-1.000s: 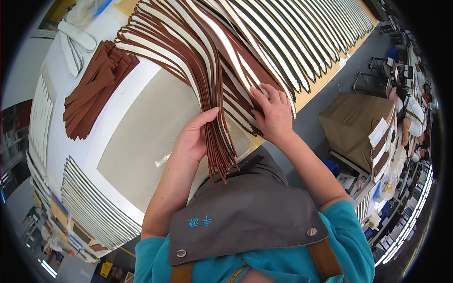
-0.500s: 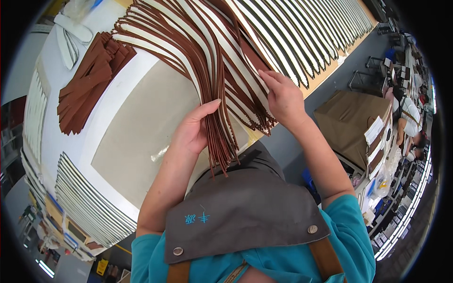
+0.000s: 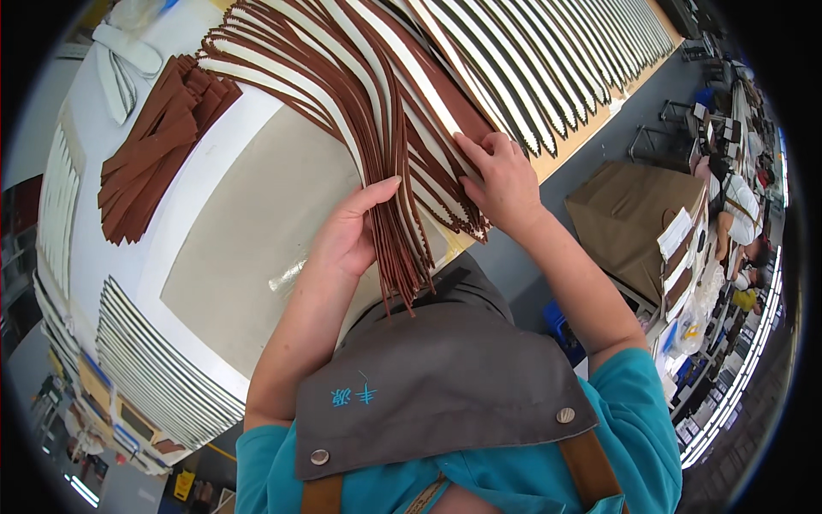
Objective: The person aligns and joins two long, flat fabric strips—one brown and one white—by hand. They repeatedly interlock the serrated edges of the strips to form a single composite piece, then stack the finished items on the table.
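Observation:
My left hand (image 3: 347,224) is wrapped round a hanging bundle of thin brown leather strips (image 3: 396,184), its thumb across the front. The bundle's lower ends dangle past the table edge above my lap. To its right, brown-and-white strips (image 3: 424,94) with jagged ends lie fanned and overlapping. My right hand (image 3: 505,182) grips the edge of one of these near its end, index finger on its white face and thumb lower down. The curled fingers partly hide the strip's end.
A grey mat (image 3: 248,206) lies on the white table under the bundle. Left are a pile of brown strips (image 3: 163,150) and pale pieces (image 3: 120,68). Rows of white-and-dark strips (image 3: 548,77) fill the far right. Beyond the table edge stands a brown-covered box (image 3: 629,210).
My right hand has shifted slightly left, its index finger now on the white face of a strip and its thumb lower. My left hand keeps its hold on the bundle.

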Tool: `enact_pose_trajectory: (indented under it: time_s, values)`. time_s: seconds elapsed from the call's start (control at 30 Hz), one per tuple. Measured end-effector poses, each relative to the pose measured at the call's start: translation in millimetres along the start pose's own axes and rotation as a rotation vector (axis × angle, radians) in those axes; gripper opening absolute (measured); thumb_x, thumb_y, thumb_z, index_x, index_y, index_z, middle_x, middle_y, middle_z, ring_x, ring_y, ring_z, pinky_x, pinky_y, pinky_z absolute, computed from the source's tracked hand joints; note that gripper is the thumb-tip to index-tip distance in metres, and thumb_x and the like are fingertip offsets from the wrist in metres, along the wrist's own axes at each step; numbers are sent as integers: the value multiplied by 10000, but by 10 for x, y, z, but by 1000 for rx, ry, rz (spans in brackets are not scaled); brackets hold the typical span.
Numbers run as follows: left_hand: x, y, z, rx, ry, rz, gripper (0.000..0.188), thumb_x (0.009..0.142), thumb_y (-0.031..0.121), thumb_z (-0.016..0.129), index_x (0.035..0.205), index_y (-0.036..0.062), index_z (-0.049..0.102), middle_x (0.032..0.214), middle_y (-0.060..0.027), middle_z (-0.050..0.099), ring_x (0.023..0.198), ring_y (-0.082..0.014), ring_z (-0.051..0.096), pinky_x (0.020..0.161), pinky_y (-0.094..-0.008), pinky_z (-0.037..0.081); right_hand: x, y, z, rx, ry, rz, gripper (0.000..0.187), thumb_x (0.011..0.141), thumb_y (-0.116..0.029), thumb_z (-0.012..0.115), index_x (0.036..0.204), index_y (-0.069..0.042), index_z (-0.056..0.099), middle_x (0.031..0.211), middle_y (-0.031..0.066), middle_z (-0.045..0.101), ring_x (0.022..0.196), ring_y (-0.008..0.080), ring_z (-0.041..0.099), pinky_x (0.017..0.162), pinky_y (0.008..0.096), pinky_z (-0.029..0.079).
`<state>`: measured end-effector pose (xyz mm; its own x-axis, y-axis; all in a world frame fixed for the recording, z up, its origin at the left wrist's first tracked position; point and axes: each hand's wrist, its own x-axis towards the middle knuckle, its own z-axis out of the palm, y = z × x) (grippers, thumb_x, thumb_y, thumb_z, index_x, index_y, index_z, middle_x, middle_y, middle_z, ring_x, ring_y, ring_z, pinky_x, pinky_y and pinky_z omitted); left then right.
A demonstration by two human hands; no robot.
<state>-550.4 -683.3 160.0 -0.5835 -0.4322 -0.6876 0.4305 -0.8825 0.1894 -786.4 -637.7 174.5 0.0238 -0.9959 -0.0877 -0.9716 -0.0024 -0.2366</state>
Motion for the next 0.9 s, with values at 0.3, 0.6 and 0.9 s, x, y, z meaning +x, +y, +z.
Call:
enact_pose_trajectory:
  time_s: [0.3, 0.6, 0.9]
  values:
    - [9, -9, -2, 15, 1, -14, 224, 928, 211, 607, 1040, 17, 600, 825, -164, 664, 674, -302, 685, 603, -452, 598, 111, -73, -99, -118, -157, 12, 645, 684, -126, 729, 1303, -134, 551, 1074, 131, 549, 1001, 310, 591, 764, 388, 547]
    - [18, -14, 11, 11, -13, -19, 194, 927, 203, 610, 1004, 24, 605, 833, -184, 674, 671, -301, 689, 595, -426, 589, 149, -55, -29, -166, -157, -14, 619, 686, -51, 651, 1298, -85, 560, 1021, 151, 590, 934, 331, 615, 823, 404, 526]
    - [-8, -12, 135, 19, 19, 1, 198, 907, 193, 643, 989, 14, 619, 814, -133, 683, 721, -241, 688, 661, -367, 571, 39, 172, 1, 242, 89, -77, 505, 778, 47, 538, 1263, -79, 603, 1107, 162, 635, 991, 356, 617, 872, 414, 508]
